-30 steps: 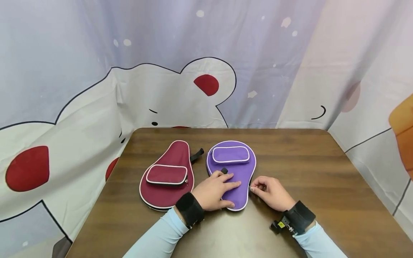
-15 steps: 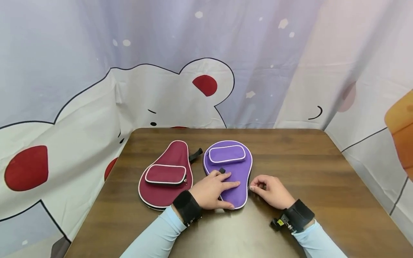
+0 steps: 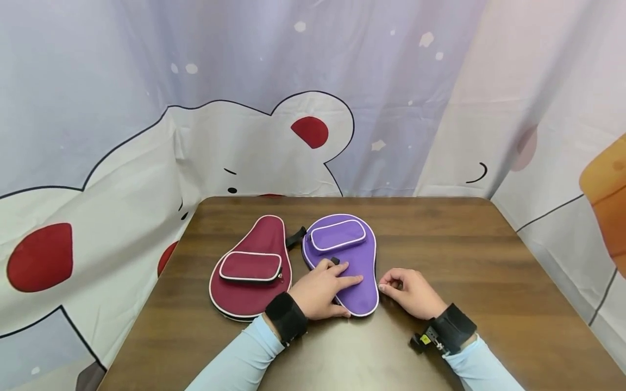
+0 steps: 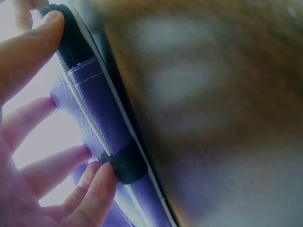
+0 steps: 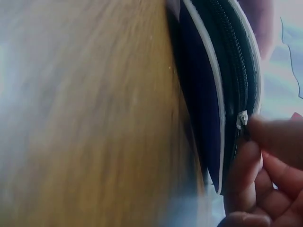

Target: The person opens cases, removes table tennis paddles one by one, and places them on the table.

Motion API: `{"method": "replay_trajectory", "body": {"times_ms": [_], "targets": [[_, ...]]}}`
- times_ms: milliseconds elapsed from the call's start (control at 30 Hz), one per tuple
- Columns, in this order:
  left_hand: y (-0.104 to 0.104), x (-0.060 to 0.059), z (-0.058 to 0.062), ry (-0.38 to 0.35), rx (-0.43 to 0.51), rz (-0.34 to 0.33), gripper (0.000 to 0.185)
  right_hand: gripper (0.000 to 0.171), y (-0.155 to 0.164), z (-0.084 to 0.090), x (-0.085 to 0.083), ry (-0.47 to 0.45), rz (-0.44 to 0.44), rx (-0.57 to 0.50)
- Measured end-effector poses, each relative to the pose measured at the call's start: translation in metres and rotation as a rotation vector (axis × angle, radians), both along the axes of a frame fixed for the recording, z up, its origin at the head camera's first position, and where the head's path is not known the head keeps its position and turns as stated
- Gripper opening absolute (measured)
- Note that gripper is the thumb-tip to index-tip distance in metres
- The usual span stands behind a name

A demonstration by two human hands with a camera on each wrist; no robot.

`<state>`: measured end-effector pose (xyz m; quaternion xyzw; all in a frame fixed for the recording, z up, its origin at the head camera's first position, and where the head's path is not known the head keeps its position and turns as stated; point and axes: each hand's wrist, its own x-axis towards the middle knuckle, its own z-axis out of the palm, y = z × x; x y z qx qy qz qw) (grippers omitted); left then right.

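Note:
A purple paddle case with a small front pocket lies mid-table, narrow end toward me. My left hand lies flat on it with straight fingers, next to a black loop. In the left wrist view the fingers rest on the purple fabric beside the black loop. My right hand sits at the case's right edge. In the right wrist view its fingertips pinch the metal zipper pull on the black zipper of the purple case.
A maroon paddle case with its own pocket lies just left of the purple one, its black strap between them. The brown wooden table is walled by a bear-print curtain. An orange object shows at the right edge.
The purple case has swung and slid left, its wide end now close to the maroon case. Both hands kept their hold and place on it.

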<state>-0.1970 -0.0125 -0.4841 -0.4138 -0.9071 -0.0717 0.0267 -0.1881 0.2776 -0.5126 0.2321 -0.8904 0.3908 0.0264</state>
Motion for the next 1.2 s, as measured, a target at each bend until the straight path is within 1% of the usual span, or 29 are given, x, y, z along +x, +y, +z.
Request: {"method": "replay_trajectory", "body": {"times_ms": [133, 233, 433, 500, 600, 667, 733, 867, 1000, 1067, 1200], "targets": [[0.001, 0.000, -0.002, -0.003, 0.016, -0.004, 0.079, 0.014, 0.004, -0.002, 0.002, 0.024, 0.086, -0.010], [0.001, 0.000, -0.003, -0.002, 0.022, 0.002, 0.079, 0.016, 0.004, -0.004, 0.003, 0.041, 0.127, -0.015], [-0.001, 0.001, -0.010, -0.026, 0.030, -0.019, 0.080, 0.014, 0.010, -0.005, 0.008, -0.026, 0.205, 0.005], [-0.002, -0.001, -0.010, -0.018, 0.045, -0.017, 0.080, 0.013, 0.012, -0.003, 0.007, -0.041, 0.235, 0.006], [-0.003, -0.006, -0.008, 0.000, 0.062, 0.007, 0.081, 0.010, 0.013, 0.000, 0.002, -0.044, 0.252, 0.011], [-0.004, -0.009, -0.007, -0.009, 0.065, 0.028, 0.081, 0.009, 0.012, 0.002, -0.002, -0.044, 0.239, 0.020], [-0.005, -0.011, -0.007, -0.030, 0.061, 0.042, 0.079, 0.007, 0.011, 0.002, -0.004, -0.052, 0.206, 0.033], [-0.006, -0.014, -0.007, -0.058, 0.062, 0.061, 0.072, 0.008, 0.010, 0.002, -0.006, -0.058, 0.103, 0.046], [-0.005, -0.017, -0.003, -0.045, 0.045, 0.070, 0.069, 0.013, 0.006, 0.003, -0.006, -0.012, 0.009, 0.063], [-0.004, -0.017, 0.000, -0.047, 0.026, 0.072, 0.069, 0.016, 0.004, 0.003, -0.005, -0.001, -0.010, 0.082], [-0.002, -0.018, 0.001, -0.056, -0.006, 0.063, 0.068, 0.016, 0.000, 0.005, 0.000, -0.024, 0.008, 0.108]]}}
